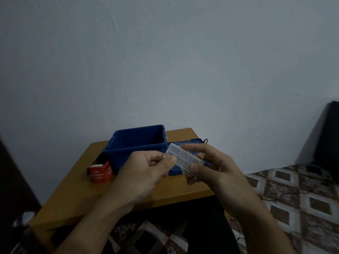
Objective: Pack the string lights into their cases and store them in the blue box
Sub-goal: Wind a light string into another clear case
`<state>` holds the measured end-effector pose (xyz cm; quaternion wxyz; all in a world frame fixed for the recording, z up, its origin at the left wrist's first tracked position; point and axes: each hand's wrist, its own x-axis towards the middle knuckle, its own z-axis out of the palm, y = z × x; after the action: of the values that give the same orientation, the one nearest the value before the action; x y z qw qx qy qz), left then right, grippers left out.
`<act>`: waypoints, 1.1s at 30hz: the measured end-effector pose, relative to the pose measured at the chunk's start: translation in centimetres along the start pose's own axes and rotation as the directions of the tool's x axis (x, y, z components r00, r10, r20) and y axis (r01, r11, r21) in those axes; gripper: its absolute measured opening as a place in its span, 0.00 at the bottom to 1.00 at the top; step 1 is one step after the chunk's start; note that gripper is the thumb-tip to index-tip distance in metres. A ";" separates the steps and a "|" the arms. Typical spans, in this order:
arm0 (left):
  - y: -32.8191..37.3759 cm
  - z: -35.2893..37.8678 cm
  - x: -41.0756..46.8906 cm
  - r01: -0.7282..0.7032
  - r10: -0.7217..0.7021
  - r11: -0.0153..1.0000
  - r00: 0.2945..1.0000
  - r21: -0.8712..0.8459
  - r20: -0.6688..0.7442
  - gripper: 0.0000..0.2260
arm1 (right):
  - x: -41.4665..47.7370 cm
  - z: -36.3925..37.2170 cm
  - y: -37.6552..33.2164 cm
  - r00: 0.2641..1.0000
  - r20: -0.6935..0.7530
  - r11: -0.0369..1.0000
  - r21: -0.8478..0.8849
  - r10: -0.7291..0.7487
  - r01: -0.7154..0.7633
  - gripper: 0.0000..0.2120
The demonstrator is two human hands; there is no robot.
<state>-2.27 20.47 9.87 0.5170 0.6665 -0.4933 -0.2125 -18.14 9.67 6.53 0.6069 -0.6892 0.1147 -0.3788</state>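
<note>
Both hands, left hand (145, 167) and right hand (211, 165), pinch a clear plastic case (183, 158) above a small wooden table (73, 189) against a pale wall (165, 61); the open blue box (135, 143) and a red carton (100, 173) sit on it, patterned floor (302, 198) alongside.

a clear ribbed plastic case (183, 159), matt blue plastic box (136, 143), smooth wooden tabletop (77, 189), red cardboard carton (100, 174) are seen

Legible text appears on one item only: the red carton (100, 173) standing on the wooden table (73, 189), just beside the blue box (136, 143). Its front face carries white lettering in three lines; the first reads "LED" and the last "Lights". The middle line is too blurred to read.
</note>
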 end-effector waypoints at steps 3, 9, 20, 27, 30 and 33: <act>0.3 -0.1 -0.1 0.074 -0.074 0.997 0.997 0.030 -0.011 0.15 | 0.0 0.0 0.1 1.000 -0.012 0.999 -0.039 -0.019 0.019 0.17; 1.0 0.2 -0.6 0.115 -0.102 0.981 0.991 0.158 -0.085 0.20 | 0.0 0.4 0.2 1.000 -0.010 0.987 -0.161 -0.011 0.010 0.19; 1.8 -0.7 -2.0 -0.106 0.164 0.868 0.983 0.486 -0.079 0.07 | 0.1 0.0 0.1 1.000 -0.027 0.986 -0.166 -0.012 0.008 0.19; 2.5 -2.1 -1.4 -0.496 0.532 0.533 0.827 0.685 0.185 0.07 | -0.3 0.1 -0.1 0.996 0.077 0.987 -0.160 0.038 -0.025 0.18; 2.2 -2.3 -0.7 -0.526 0.562 0.536 0.806 0.661 0.185 0.06 | -0.2 0.2 -0.2 0.990 0.129 0.990 -0.140 0.049 -0.031 0.19; 2.0 -2.4 -0.6 -0.513 0.561 0.584 0.815 0.629 0.144 0.05 | -0.2 0.0 -0.3 0.985 0.161 0.993 -0.114 0.055 -0.037 0.19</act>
<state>-1.50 22.15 12.43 0.3133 0.6279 -0.6944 0.1591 -18.38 9.91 6.73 0.5837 -0.7478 0.1011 -0.2996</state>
